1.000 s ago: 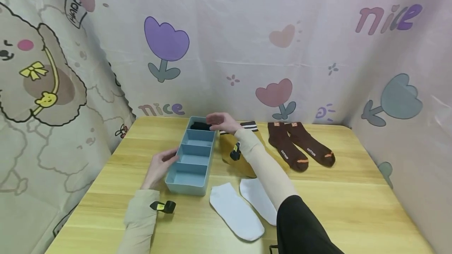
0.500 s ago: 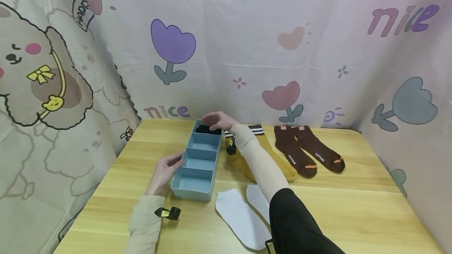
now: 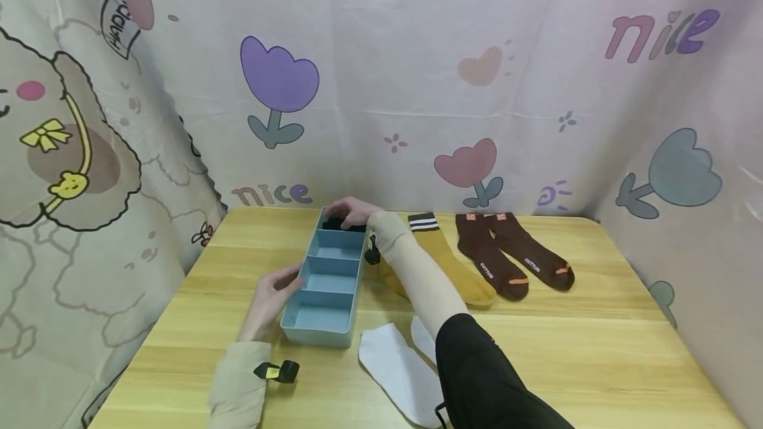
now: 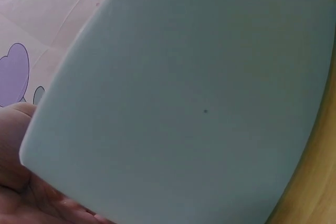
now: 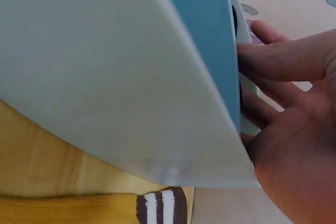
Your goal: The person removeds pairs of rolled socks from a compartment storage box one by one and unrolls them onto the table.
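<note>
A blue-grey box (image 3: 316, 336) with several compartments in a row stands on the table. My left hand (image 3: 268, 300) holds it at the left side, thumb at the rim; in the left wrist view, the box's end wall (image 4: 184, 103) fills most of the picture, partly hiding that hand. My right hand (image 3: 356, 210) reaches into the far compartment, where a black bundle of cloth (image 3: 336, 224) lies. The right wrist view shows its fingers (image 5: 294, 61) fairly straight behind the divider (image 5: 215, 51), with slivers of black beside them; the fingertips are hidden.
To the right of the box lie mustard socks (image 3: 453, 263) with striped cuffs, partly under my right arm. Farther right is a pair of brown socks (image 3: 495, 263). White ankle socks (image 3: 399, 369) lie in front. A printed curtain (image 3: 381, 85) hangs behind the table.
My right hand has moved left and down from above the far compartment into it, uncovering more of the mustard socks. The left hand stays at the box's side.
</note>
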`<state>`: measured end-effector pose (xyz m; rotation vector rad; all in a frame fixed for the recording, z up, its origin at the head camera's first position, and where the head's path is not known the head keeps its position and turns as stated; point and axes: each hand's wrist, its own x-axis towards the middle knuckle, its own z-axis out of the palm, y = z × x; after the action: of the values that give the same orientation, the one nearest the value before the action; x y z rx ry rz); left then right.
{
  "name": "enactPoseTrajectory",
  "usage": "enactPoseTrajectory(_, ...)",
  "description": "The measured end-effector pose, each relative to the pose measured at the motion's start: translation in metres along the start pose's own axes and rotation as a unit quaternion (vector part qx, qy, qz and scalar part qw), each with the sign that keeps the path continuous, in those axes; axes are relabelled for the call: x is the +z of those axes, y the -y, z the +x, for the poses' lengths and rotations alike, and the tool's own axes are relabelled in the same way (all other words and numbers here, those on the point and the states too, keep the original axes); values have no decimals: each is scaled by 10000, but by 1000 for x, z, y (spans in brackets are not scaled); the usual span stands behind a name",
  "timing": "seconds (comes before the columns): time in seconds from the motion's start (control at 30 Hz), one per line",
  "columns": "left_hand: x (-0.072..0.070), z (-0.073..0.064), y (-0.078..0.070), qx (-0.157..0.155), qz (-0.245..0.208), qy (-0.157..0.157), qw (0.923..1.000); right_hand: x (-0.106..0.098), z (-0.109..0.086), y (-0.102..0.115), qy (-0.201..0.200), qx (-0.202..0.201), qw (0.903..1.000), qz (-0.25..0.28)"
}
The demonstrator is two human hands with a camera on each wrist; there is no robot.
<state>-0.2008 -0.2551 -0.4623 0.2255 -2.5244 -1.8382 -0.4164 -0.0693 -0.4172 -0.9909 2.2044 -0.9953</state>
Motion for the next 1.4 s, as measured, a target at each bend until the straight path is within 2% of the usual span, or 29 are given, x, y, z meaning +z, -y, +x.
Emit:
enactPoseTrajectory(0.17,3,-1,1,-7,71,-25,10000,1,3,-2,165,245,9995,-100)
enactPoseTrajectory(0.3,3,-1,2,14,19,-33,10000,3,-1,1,301,246,9992,-24)
enactPoseTrajectory(0.5,3,-2,3,-48,43,10,10000,8,-10,10,264,315,9983,-419)
enactPoseTrajectory(0.8,6,-3,0,-107,-77,106,9999,7,-4,0,295,518,9913,-1169)
enactPoseTrajectory(1.0,7,-3,-1,-82,-39,115,9999,6,5,-9,65,223,9900,-1391)
enactPoseTrajectory(1.17,8,-2,-2,-11,49,70,10000,4,4,-8,-236,-179,9881,-1511)
enactPoseTrajectory(1.4,7,-5,-2,104,-7,-57,9999,1,-8,1,-825,-667,9883,-1099)
